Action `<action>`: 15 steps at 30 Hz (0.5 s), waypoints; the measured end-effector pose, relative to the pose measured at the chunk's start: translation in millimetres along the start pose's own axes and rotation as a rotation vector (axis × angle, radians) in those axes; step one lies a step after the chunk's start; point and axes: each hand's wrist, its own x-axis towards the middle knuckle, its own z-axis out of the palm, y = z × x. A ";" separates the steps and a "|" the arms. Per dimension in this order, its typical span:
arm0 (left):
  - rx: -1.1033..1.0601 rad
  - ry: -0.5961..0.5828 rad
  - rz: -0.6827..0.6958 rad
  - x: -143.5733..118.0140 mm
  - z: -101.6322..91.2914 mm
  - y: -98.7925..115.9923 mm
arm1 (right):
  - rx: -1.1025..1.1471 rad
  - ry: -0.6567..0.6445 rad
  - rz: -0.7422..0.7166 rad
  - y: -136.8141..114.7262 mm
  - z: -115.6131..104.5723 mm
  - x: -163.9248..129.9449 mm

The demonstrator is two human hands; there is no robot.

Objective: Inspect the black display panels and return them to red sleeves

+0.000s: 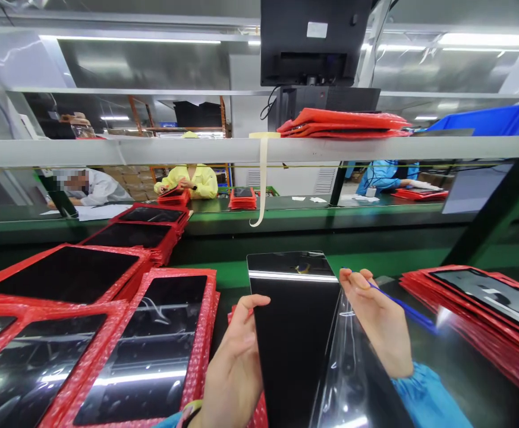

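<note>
A glossy black screen panel [292, 333] is tilted up before me, with lights mirrored across its top. My left hand [236, 351] grips it by the left edge, thumb over the front. Along the panel's right side a clear protective film [346, 351] stands partly away from the glass, wrinkled and shiny. My right hand [381, 321] has its fingertips pinched at the upper edge of this film. A thin blue strip [413, 312] runs out behind the right hand; whether the fingers hold it, I cannot tell.
On the left, several screens in red bubble-wrap sleeves [205, 351] lie stacked. More red sleeves [464, 315] are piled at right. Tape [263, 178] hangs from the shelf rail [152, 153], below a monitor [315, 41]. Co-workers sit across the bench, one in a yellow coat [203, 181].
</note>
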 end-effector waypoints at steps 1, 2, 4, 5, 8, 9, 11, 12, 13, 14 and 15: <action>-0.009 0.025 -0.016 -0.7 2.2 1.0 | 0.026 0.010 0.048 0.0 0.8 -0.3; -0.014 0.052 -0.028 -1.3 3.9 1.7 | 0.056 0.023 0.104 0.1 1.6 -0.8; -0.003 0.099 -0.030 -2.2 5.1 2.4 | 0.103 0.051 0.188 0.9 2.9 -1.4; 0.004 0.107 -0.028 -2.3 4.6 2.2 | 0.118 0.065 0.213 1.4 3.3 -1.4; 0.025 0.099 -0.026 -1.5 0.7 0.3 | 0.144 0.101 0.273 2.1 4.5 0.0; 0.041 0.107 -0.018 -0.9 -0.7 -0.5 | 0.149 0.109 0.290 2.0 5.1 0.5; 0.095 0.149 0.012 0.4 -2.7 -1.7 | 0.153 0.120 0.313 1.3 7.2 0.1; 0.124 0.174 0.027 0.9 -3.1 -2.1 | 0.150 0.126 0.316 0.9 8.6 -1.1; 0.148 0.197 0.037 1.2 -3.3 -2.2 | 0.144 0.137 0.312 0.4 10.2 -3.4; 0.166 0.220 0.046 1.3 -3.3 -2.3 | 0.137 0.151 0.304 0.0 12.0 -6.5; 0.182 0.246 0.056 1.1 -3.2 -2.3 | 0.126 0.168 0.289 -0.5 13.8 -10.5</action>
